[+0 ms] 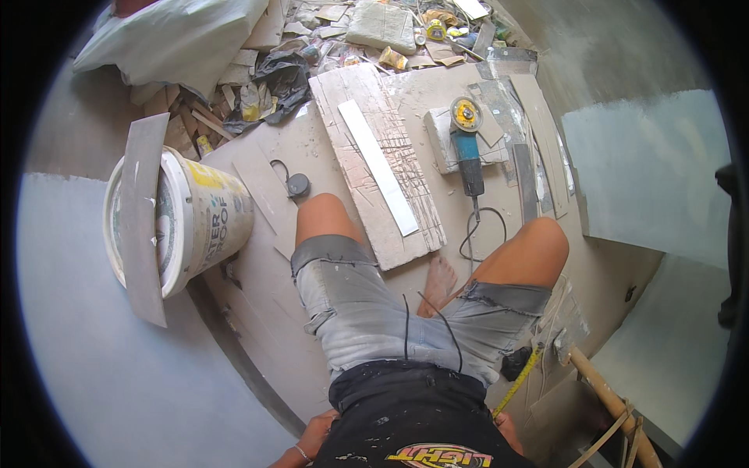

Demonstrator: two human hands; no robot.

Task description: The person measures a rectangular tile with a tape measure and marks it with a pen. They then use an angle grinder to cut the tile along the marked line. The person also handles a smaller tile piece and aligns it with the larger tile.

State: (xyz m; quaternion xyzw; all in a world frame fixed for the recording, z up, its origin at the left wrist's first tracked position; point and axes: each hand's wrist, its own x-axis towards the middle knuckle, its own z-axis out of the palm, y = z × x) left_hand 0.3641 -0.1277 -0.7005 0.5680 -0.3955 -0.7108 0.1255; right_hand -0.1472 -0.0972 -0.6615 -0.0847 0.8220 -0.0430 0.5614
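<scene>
Down at the left of my black shirt, my left hand (317, 434) is closed against its side; whatever its fingers hold is hidden by the cloth. My right hand (507, 429) is partly covered by the shirt's other side. Its fingers are closed at the lower end of a yellow tape measure blade (518, 382), which slants up beside my thigh. Between my knees a scored, worn board (367, 148) lies on the floor, bearing a narrow white strip (378, 168). An angle grinder (468, 148) with a yellow-centred disc rests on a pale block (442, 142) to the right.
A white bucket (214, 210) stands at the left with a grey tile strip (143, 218) across its lid. Near it lies a small round black object (298, 185). Rubble and scraps (382, 27) fill the far end. A bamboo pole (616, 402) leans at the lower right.
</scene>
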